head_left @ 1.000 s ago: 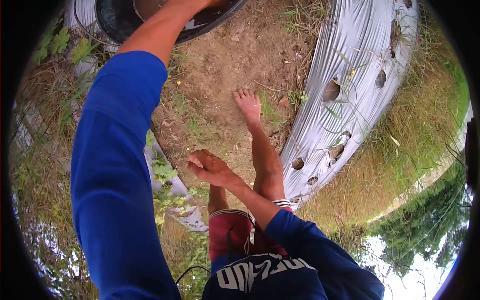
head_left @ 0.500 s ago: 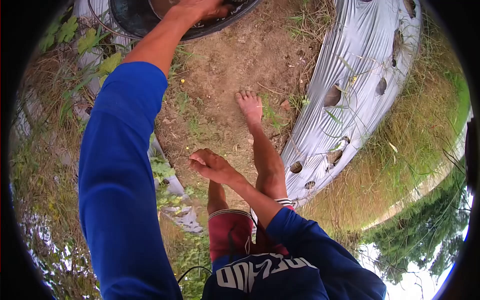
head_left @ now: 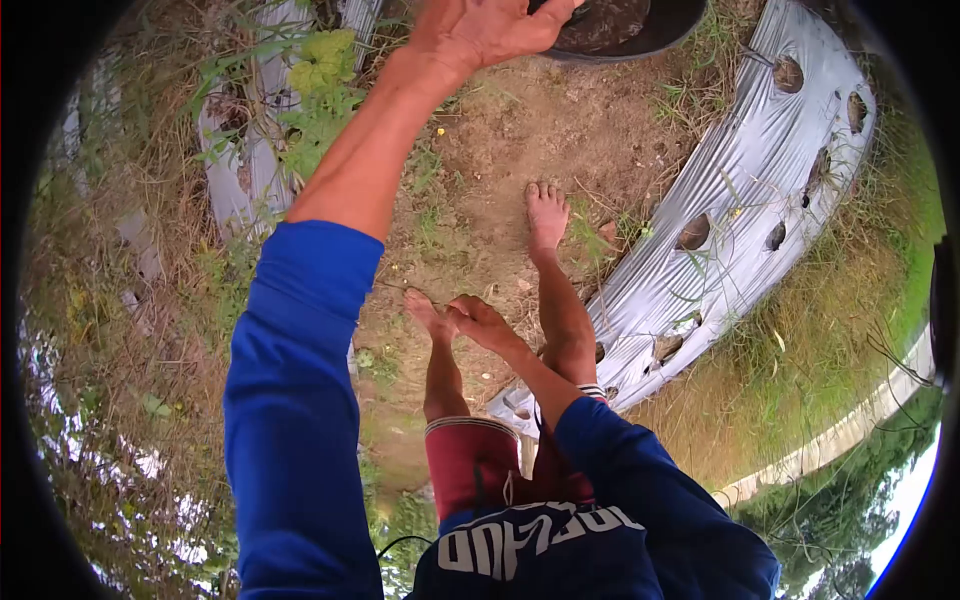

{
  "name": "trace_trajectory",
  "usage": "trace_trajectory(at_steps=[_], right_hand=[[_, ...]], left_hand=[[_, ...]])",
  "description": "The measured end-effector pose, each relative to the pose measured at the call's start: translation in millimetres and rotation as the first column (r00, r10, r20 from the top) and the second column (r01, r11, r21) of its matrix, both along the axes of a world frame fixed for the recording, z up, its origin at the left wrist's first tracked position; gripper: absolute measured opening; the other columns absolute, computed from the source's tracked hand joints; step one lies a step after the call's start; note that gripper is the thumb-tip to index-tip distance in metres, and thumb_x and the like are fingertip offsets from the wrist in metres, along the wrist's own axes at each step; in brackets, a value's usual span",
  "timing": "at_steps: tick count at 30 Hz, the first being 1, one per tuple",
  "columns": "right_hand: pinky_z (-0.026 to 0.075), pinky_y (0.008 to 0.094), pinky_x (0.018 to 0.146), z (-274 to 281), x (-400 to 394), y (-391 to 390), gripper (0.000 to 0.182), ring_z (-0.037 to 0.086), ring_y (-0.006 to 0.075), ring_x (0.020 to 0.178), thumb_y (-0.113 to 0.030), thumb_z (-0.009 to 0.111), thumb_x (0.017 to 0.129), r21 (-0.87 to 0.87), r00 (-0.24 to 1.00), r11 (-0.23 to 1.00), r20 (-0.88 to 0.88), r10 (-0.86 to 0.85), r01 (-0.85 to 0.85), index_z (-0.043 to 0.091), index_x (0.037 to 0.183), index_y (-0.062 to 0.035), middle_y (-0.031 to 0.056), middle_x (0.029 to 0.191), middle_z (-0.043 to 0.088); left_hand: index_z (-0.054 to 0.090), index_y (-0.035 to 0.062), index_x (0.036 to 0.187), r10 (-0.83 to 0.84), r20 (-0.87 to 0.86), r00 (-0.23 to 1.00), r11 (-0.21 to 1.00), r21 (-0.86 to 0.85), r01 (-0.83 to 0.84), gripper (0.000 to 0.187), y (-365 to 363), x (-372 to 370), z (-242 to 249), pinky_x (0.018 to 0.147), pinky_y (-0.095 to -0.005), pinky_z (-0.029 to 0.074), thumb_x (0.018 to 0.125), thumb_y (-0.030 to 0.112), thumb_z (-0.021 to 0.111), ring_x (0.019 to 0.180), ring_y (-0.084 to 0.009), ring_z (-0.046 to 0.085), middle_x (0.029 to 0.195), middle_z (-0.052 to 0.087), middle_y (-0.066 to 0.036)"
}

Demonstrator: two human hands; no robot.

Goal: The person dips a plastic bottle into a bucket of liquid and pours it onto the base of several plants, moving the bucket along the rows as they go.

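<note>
My left hand (head_left: 490,32) reaches to the top edge of the view, beside a dark round tub (head_left: 672,32). Its thumb is stretched out toward the tub's rim; the other fingers are partly cut off by the edge. Inside the tub is a dark brown, muddy-looking mass (head_left: 605,22). Held low in front of my legs, my right hand (head_left: 482,324) has its fingers curled closed. A thin, stem-like line (head_left: 395,287) runs leftward from near its fingers, but I cannot make out what it is.
Silver plastic mulch (head_left: 665,250) with several holes covers a raised bed on the right. More mulch (head_left: 232,190) lies among weeds (head_left: 325,70) on the left. My bare feet (head_left: 547,215) stand on the dirt path (head_left: 490,150). Dry grass (head_left: 780,370) borders the bed.
My left hand has come out from over the tub and now lies to its left. The view has shifted, so tub and mulch appear farther right. My right hand stays closed.
</note>
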State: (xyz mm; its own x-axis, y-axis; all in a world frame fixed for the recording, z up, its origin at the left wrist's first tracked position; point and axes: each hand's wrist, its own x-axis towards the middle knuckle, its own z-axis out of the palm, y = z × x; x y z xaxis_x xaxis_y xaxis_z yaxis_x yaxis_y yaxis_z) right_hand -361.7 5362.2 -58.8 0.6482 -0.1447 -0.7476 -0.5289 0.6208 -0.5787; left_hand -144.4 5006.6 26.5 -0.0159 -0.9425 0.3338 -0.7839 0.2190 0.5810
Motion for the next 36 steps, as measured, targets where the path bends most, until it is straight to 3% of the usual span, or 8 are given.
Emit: trace_trajectory(at_steps=[3,8,11,14,27,29,32,36], right_hand=[[0.044,0.0304,0.073,-0.8,-13.4,9.6,0.028,0.053,0.0150,0.080,-0.030,0.053,0.095,-0.149,0.992,0.984,0.075,0.106,-0.094,0.060,0.101,-0.0034,0.0033,0.086,0.056],[0.040,0.0217,0.058,-4.6,-29.2,30.8,0.027,0.044,0.0039,0.066,-0.036,0.057,0.091,0.191,0.989,0.972,-0.090,-0.119,0.134,0.062,0.100,-0.0107,-0.0056,0.077,0.052],[0.048,0.0281,0.065,-19.6,-14.6,37.3,0.040,0.057,0.0153,0.078,-0.046,0.051,0.089,0.419,0.895,0.888,-0.446,0.022,0.187,0.058,0.107,-0.0105,0.0029,0.093,0.057],[0.047,0.0304,0.067,2.2,7.4,63.5,0.039,0.057,0.0182,0.077,-0.044,0.047,0.092,0.391,0.919,0.896,-0.391,-0.044,0.210,0.055,0.105,-0.0086,0.0039,0.091,0.055],[0.049,0.0396,0.075,59.5,121.4,425.5,0.044,0.056,0.0236,0.085,-0.046,0.043,0.093,0.461,0.830,0.792,-0.184,0.527,-0.400,0.049,0.121,-0.0128,0.0088,0.112,0.055],[0.049,0.0397,0.077,51.0,129.1,481.3,0.044,0.057,0.0227,0.085,-0.047,0.043,0.093,0.521,0.763,0.712,-0.164,0.625,-0.471,0.050,0.121,-0.0135,0.0082,0.111,0.056],[0.049,0.0397,0.080,69.9,146.3,552.3,0.043,0.057,0.0210,0.086,-0.048,0.044,0.094,0.569,0.694,0.623,-0.122,0.710,-0.537,0.051,0.120,-0.0150,0.0072,0.106,0.059],[0.050,0.0396,0.080,87.1,176.2,628.0,0.040,0.058,0.0189,0.085,-0.047,0.045,0.094,0.552,0.695,0.604,-0.059,0.716,-0.575,0.052,0.119,-0.0179,0.0059,0.099,0.061]], left_hand=[[0.061,0.0050,0.076,0.137,-0.003,0.991,0.990,-0.045,-0.137,0.017,55.1,18.5,42.1,0.067,-0.0419,0.047,0.076,0.019,0.071,0.074,-0.0321,0.059,0.076,0.060,-0.013],[0.064,0.0054,0.076,0.326,-0.046,0.944,0.942,-0.066,-0.329,0.020,200.1,45.2,72.1,0.061,-0.0351,0.046,0.073,0.022,0.075,0.069,-0.0235,0.054,0.079,0.061,-0.005],[0.062,0.0053,0.074,0.478,-0.044,0.877,0.878,0.032,-0.477,0.020,313.5,42.7,87.8,0.062,-0.0336,0.046,0.071,0.020,0.075,0.071,-0.0235,0.052,0.081,0.060,-0.006],[0.060,0.0055,0.071,0.565,0.067,0.822,0.824,-0.004,-0.566,0.018,443.5,35.7,94.8,0.061,-0.0338,0.045,0.072,0.018,0.073,0.071,-0.0241,0.051,0.080,0.057,-0.008],[0.060,0.0079,0.069,0.949,0.128,0.288,0.262,0.186,-0.947,0.013,964.2,-85.7,117.3,0.074,-0.0333,0.046,0.069,0.018,0.068,0.080,-0.0205,0.053,0.072,0.053,-0.002],[0.062,0.0080,0.071,0.952,0.139,0.273,0.241,0.211,-0.947,0.013,1016.9,-97.4,129.1,0.075,-0.0339,0.047,0.069,0.018,0.069,0.081,-0.0207,0.054,0.073,0.054,-0.002],[0.064,0.0064,0.080,1.000,-0.005,-0.018,-0.015,0.349,-0.937,0.014,1076.3,-104.2,137.5,0.071,-0.0394,0.050,0.069,0.011,0.070,0.078,-0.0295,0.057,0.078,0.057,-0.008],[0.065,0.0055,0.085,0.999,0.005,-0.046,-0.045,0.301,-0.953,0.020,1147.2,-86.0,135.4,0.065,-0.0398,0.050,0.067,0.008,0.071,0.075,-0.0319,0.057,0.081,0.061,-0.010]])
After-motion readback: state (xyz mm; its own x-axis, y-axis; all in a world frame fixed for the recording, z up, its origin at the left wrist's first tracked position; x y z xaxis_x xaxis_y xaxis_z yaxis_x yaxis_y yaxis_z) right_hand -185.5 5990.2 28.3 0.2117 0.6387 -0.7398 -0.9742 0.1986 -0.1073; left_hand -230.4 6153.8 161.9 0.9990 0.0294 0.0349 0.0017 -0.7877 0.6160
